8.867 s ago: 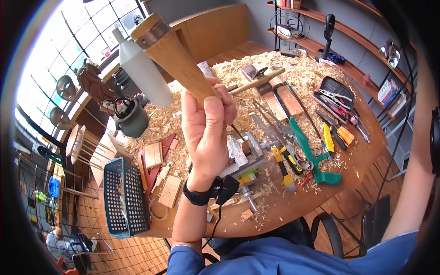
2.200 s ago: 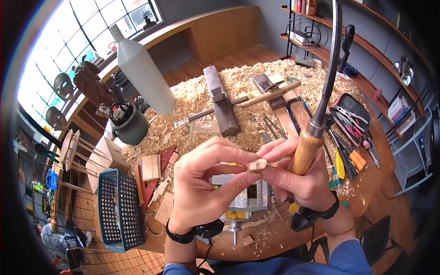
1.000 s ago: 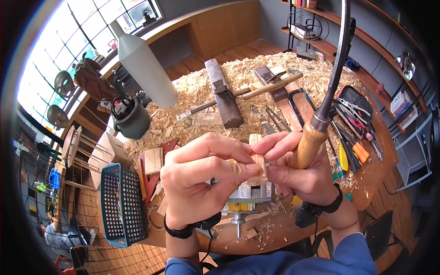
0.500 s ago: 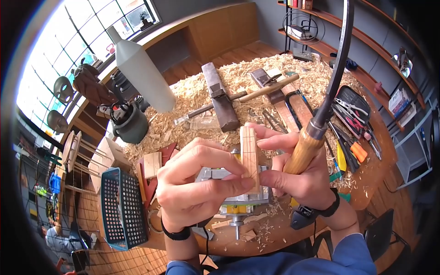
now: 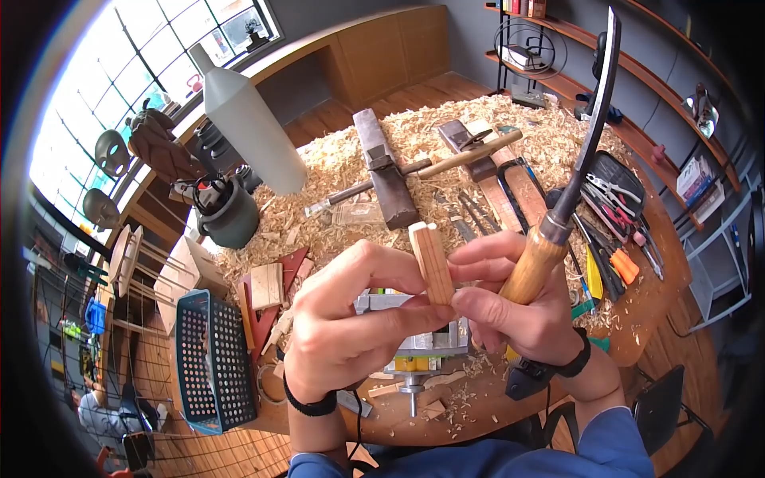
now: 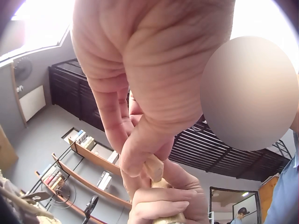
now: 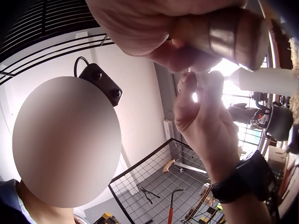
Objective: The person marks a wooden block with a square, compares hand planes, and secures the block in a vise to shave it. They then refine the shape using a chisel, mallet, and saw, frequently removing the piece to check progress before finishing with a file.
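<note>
A small squared wood block (image 5: 434,267), marked with dark lines, stands nearly upright above the vise (image 5: 430,338). My left hand (image 5: 347,323) pinches its lower part between thumb and fingers. My right hand (image 5: 530,311) grips the wooden handle of a long, curved-blade chisel (image 5: 538,259), blade up and tilted right; its thumb and fingertips are at the block's right side. In the left wrist view, the block's end (image 6: 155,169) pokes out between the left fingertips, close to the right hand (image 6: 163,203). The right wrist view shows the chisel's metal ferrule (image 7: 229,35).
Wood shavings (image 5: 335,159) cover the table's far part, with a hand plane (image 5: 386,171) and a mallet-like tool (image 5: 470,155) on them. Pliers (image 5: 613,191) and other hand tools lie right. A perforated basket (image 5: 211,362) and a large white bottle (image 5: 251,123) are on the left.
The block was seen end-on, then turned upright and tilted slightly left. Much earlier, the left hand held the chisel handle up; now the right hand has it. The chisel leans further right.
</note>
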The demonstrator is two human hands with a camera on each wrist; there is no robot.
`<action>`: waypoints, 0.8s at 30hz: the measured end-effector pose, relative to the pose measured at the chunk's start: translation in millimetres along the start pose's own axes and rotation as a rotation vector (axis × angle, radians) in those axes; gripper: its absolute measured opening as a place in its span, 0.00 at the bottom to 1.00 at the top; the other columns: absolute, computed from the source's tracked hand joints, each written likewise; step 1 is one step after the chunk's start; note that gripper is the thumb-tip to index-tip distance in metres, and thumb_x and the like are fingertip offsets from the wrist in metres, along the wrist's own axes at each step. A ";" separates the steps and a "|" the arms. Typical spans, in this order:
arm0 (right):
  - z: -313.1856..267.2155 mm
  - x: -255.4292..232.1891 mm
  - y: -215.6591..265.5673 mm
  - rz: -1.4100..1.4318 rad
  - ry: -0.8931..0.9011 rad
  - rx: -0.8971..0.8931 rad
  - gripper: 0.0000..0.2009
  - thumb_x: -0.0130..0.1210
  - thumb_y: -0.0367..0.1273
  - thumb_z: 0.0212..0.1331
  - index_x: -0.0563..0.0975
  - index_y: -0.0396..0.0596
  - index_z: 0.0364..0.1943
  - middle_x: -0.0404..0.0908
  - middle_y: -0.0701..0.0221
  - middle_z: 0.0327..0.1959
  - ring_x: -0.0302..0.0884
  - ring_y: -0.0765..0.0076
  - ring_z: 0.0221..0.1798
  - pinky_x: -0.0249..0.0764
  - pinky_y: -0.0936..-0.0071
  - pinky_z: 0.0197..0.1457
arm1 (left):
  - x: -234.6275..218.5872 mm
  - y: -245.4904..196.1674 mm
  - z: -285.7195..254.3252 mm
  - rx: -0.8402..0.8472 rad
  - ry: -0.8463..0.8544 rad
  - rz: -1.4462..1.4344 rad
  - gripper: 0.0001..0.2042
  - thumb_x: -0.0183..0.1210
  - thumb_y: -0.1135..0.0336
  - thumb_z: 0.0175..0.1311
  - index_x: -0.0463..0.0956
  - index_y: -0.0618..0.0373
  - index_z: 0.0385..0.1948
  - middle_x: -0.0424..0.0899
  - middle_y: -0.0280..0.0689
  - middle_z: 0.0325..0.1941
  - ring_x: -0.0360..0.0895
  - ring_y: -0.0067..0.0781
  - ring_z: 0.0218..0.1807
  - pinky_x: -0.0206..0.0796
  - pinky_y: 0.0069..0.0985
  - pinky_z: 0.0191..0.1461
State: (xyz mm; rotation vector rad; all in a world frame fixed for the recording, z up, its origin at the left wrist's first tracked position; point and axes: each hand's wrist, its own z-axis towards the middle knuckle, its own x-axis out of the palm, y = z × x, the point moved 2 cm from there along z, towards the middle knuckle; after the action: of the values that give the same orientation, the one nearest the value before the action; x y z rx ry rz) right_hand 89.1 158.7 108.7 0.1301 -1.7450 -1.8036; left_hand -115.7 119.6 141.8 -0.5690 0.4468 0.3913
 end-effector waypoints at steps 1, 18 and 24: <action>0.7 0.3 0.1 -0.040 -0.028 0.011 0.20 0.71 0.23 0.65 0.82 0.34 0.61 0.92 0.55 0.46 0.83 0.81 0.24 0.75 0.82 0.23 | 0.4 -0.3 0.2 -0.011 0.024 -0.018 0.11 0.74 0.81 0.47 0.93 0.56 0.32 0.87 0.35 0.39 0.89 0.33 0.40 0.78 0.30 0.40; 3.8 1.8 -17.1 -0.180 -0.057 -0.186 0.14 0.78 0.24 0.59 0.88 0.38 0.47 0.95 0.63 0.43 0.80 0.90 0.28 0.74 0.88 0.29 | -3.8 9.3 -5.1 -0.358 -0.079 -0.370 0.13 0.78 0.81 0.56 0.91 0.63 0.43 0.93 0.40 0.41 0.91 0.25 0.41 0.83 0.22 0.44; 6.3 0.3 -15.8 -0.102 -0.028 -0.159 0.15 0.78 0.24 0.60 0.87 0.37 0.50 0.95 0.61 0.46 0.82 0.89 0.27 0.77 0.86 0.28 | -8.4 10.6 -2.2 -0.212 -0.032 -0.272 0.13 0.79 0.79 0.54 0.93 0.60 0.42 0.92 0.40 0.40 0.91 0.30 0.42 0.83 0.26 0.45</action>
State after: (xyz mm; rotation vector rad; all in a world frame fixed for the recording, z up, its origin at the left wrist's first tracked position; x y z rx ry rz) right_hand 80.2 163.1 94.8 0.1315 -1.6319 -2.0194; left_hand -128.3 124.6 139.9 -0.8173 0.2930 0.1874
